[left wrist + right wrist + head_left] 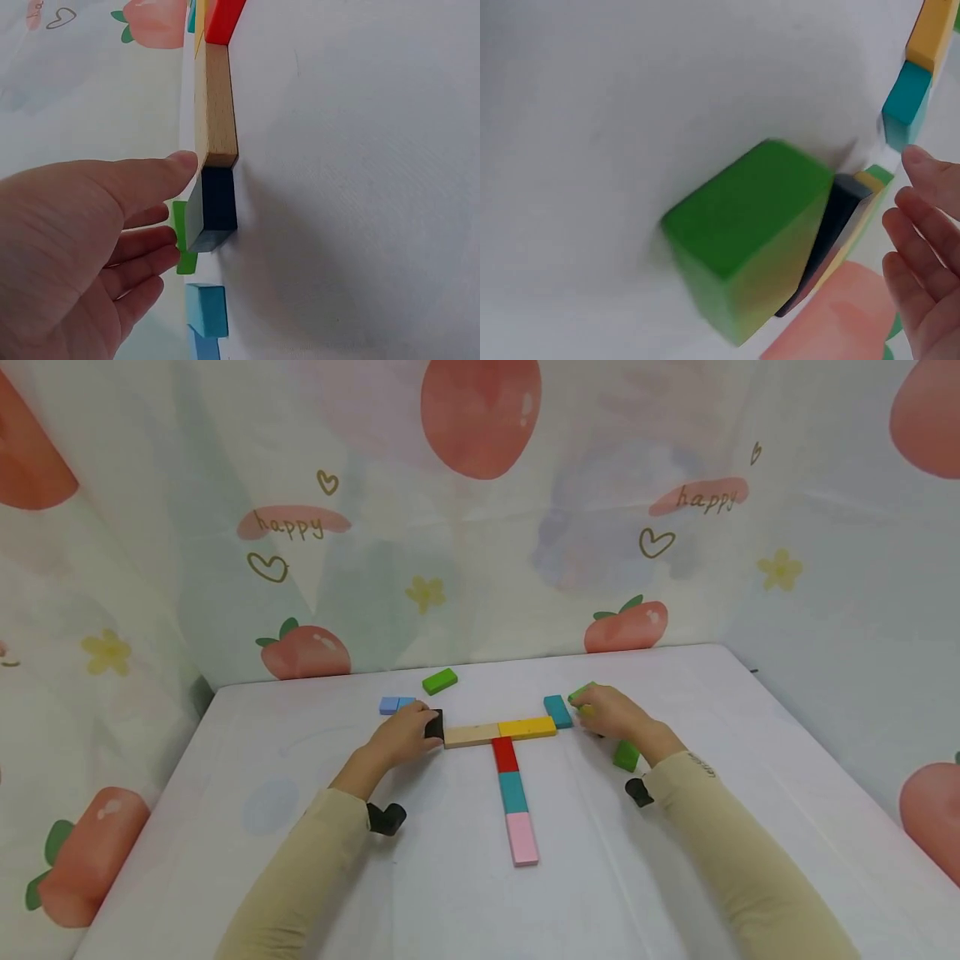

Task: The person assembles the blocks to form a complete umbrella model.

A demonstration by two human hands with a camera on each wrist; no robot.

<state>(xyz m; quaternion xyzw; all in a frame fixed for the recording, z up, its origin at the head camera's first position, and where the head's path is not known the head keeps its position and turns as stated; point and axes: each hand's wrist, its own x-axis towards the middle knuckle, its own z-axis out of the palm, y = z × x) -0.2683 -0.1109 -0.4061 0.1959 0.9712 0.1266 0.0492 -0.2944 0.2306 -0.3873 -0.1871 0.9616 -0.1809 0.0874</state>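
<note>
Head view, we see the left hand at the black block, right hand near the teal block. Left wrist: loose, parted fingers beside that block. Right wrist: relaxed, gripping nothing, teal block by the thumb.

A white tabletop spans the lower frame. Mid-frame, a tan wooden bar touches a yellow rectangular bar; below lie a red bar, a teal bar and a pink bar (end to end).

Yellow block apparently mostly hidden
</note>
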